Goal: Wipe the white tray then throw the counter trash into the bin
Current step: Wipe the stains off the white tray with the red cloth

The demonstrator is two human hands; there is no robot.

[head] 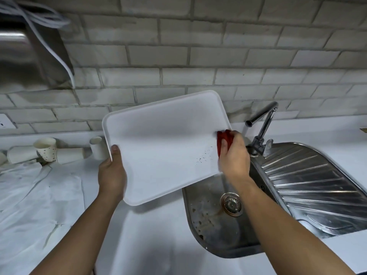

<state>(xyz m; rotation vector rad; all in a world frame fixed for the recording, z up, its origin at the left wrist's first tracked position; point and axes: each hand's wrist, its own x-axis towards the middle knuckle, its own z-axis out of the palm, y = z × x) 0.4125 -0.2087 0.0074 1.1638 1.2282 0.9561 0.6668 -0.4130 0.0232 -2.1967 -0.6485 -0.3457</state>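
Note:
The white tray is held tilted above the counter and the sink's left edge. My left hand grips its left rim, thumb on the top face. My right hand presses a red cloth against the tray's right edge. A few dark specks sit on the tray just left of that hand. Used paper cups lie and stand on the counter at the far left, beside crumpled white paper.
A steel sink with a drain lies below the tray, its ribbed drainboard to the right. A chrome tap stands behind my right hand. A brick wall runs along the back. No bin is in view.

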